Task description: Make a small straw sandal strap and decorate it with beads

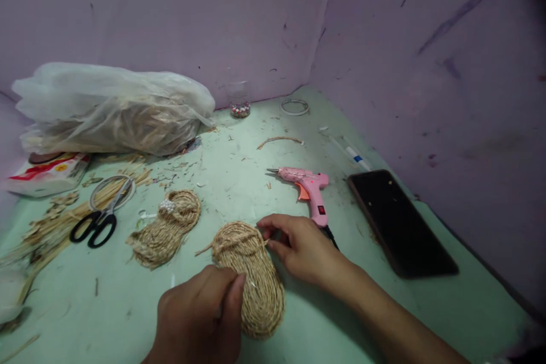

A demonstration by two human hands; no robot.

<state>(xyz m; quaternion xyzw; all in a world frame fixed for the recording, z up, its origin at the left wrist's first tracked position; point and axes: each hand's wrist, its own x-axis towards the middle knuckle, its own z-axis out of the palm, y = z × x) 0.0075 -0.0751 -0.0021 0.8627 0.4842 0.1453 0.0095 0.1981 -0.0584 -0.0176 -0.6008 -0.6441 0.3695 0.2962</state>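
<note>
Green tabletop (230, 182), purple walls (162, 17); right hand (302, 247) pinching cord (204, 249) — left hand (200, 310) curled, contents unclear

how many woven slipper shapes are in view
2: the beaded slipper shape beside the scissors, and the unbeaded slipper shape by the left hand and right hand.

Part of the woven sole (262, 298) behind the left hand (200, 313), the black cord (330, 236) largely behind the right forearm (362, 290).

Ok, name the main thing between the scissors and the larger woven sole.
In the head view, a smaller woven piece with white beads lies there.
</note>
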